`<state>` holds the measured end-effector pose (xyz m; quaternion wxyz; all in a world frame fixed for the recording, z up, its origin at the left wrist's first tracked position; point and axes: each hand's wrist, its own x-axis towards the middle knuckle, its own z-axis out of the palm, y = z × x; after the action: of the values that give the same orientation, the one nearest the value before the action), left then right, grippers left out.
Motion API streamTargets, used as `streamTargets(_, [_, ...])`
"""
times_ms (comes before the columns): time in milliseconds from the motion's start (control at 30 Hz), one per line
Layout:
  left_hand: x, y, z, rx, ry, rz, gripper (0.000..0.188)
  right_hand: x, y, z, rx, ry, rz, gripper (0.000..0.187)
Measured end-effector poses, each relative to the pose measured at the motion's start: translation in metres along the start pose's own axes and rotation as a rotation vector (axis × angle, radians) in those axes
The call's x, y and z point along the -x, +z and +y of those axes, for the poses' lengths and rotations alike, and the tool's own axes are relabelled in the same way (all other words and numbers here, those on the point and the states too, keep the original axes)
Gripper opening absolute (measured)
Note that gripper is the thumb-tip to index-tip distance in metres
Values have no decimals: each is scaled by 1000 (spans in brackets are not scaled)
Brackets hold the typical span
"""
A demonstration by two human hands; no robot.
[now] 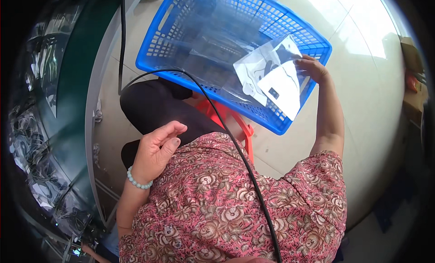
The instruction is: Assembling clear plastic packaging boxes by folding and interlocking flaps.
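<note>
My right hand [313,69] reaches over the right end of a blue plastic basket [302,24]. Its fingers are closed on the edge of a clear plastic bag with white printed panels [283,84], which hangs tilted inside the basket's right part. Over my lap is my left hand [156,149], wearing a bracelet of pale green beads [139,185]. Its fingers are loosely curled, with a gap between thumb and forefinger and nothing seen between them. Under the bag, more clear plastic packaging [213,52] lies in the basket, partly blurred.
A black cable [217,113] runs across my lap and the basket's near rim. On the left, a green-topped table [77,68] bears several bagged items [36,149]. A red stool [248,131] stands under the basket. Cardboard boxes [414,102] are at the far right.
</note>
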<state>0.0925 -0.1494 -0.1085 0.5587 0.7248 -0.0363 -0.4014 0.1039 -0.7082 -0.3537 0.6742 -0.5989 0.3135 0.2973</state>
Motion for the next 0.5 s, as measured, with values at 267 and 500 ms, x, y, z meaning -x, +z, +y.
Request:
streamTargets(267, [-2,8,1,-47,-30,119,30,-131,47,72,1136,86,7,64])
streamTargets(500, [9,5,-3,-81,-40,189,30,-78,9,28,270,321,-147,94])
